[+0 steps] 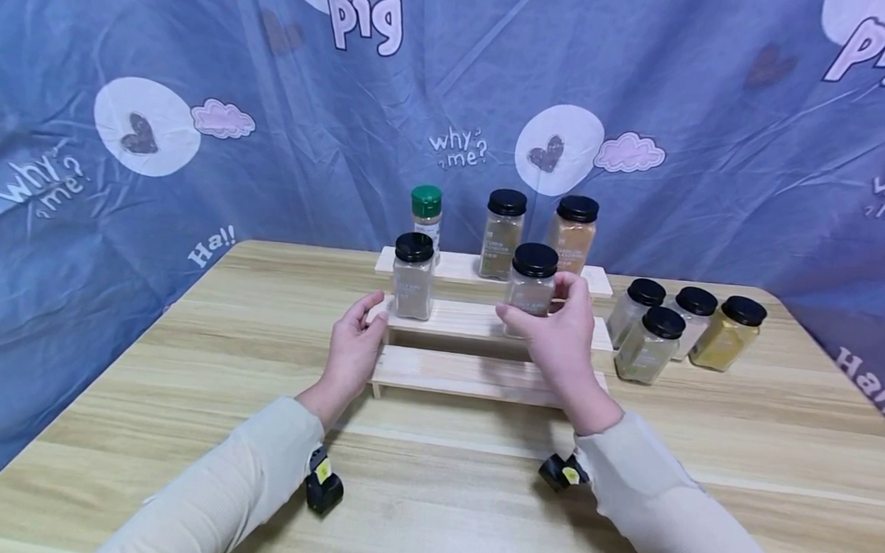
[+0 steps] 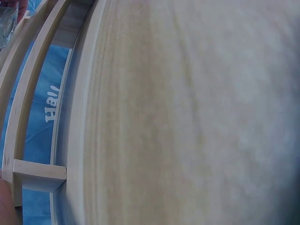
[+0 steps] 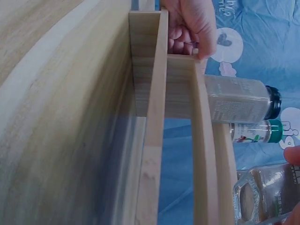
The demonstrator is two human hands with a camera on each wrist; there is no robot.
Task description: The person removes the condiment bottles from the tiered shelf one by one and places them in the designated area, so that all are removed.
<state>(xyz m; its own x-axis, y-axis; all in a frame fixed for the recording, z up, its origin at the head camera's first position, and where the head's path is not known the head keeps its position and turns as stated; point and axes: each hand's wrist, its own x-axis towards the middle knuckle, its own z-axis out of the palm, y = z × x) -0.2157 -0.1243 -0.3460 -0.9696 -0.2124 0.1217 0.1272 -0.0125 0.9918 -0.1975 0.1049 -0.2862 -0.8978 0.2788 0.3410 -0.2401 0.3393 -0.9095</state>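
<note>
My right hand (image 1: 565, 333) holds a black-lidded spice jar (image 1: 529, 291) of greyish powder between thumb and fingers, at the right part of the middle step of a three-step wooden rack (image 1: 467, 376). In the right wrist view the held jar (image 3: 267, 192) shows its clear base close over the step edge. My left hand (image 1: 354, 343) grips the rack's left end, thumb at the step's edge and fingers curled at the side. Beside it, a similar grey spice jar (image 1: 413, 279) stands on the middle step.
On the top step stand a green-capped shaker (image 1: 427, 207), a cumin-type brown jar (image 1: 503, 238) and an orange spice jar (image 1: 574, 233). Several more black-lidded jars, including a yellow one (image 1: 726, 337), stand on the wooden table (image 1: 431, 501) to the right. A blue printed cloth (image 1: 344, 154) hangs behind.
</note>
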